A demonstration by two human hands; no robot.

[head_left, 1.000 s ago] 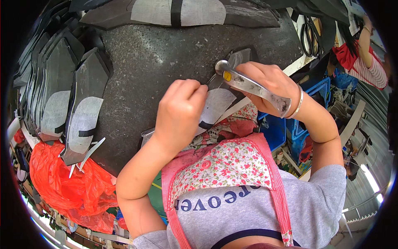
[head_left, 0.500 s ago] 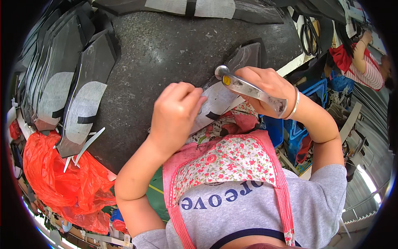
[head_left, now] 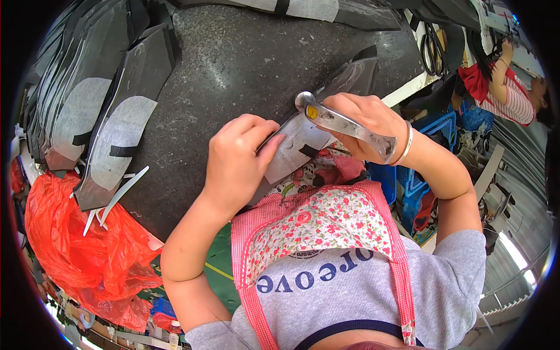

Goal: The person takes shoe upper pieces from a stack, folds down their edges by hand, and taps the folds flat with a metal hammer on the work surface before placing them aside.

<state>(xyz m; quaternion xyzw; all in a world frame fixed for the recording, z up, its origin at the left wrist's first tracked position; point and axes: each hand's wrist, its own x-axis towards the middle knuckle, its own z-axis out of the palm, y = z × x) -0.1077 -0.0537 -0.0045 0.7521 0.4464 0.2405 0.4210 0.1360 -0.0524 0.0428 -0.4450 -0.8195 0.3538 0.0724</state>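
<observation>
A dark grey flat panel (head_left: pixel 357 76) with a pale patch (head_left: pixel 296 149) and a small black strip lies slantwise at the table's near edge, in front of my apron. My left hand (head_left: pixel 238 153) pinches the panel's left edge between thumb and fingers. My right hand (head_left: pixel 368 125) is closed round a shiny metal hammer (head_left: pixel 350 124), whose handle is hidden in the grip. The hammer's round face is at the panel's far edge; I cannot tell whether it touches. Its long flat tail points back toward my right wrist.
Stacked similar panels (head_left: pixel 76 87) stand at the left of the dark worktable (head_left: pixel 216 64), with another panel (head_left: pixel 309 9) along the far side. A red plastic bag (head_left: pixel 76 245) hangs at the left edge. Blue crates (head_left: pixel 440 131) stand to the right. Another person (head_left: pixel 504 87) is at far right.
My left hand has shifted slightly left along the panel's edge, its thumb now on the near face. The hammer has moved slightly left with my right hand. The view has shifted a little.
</observation>
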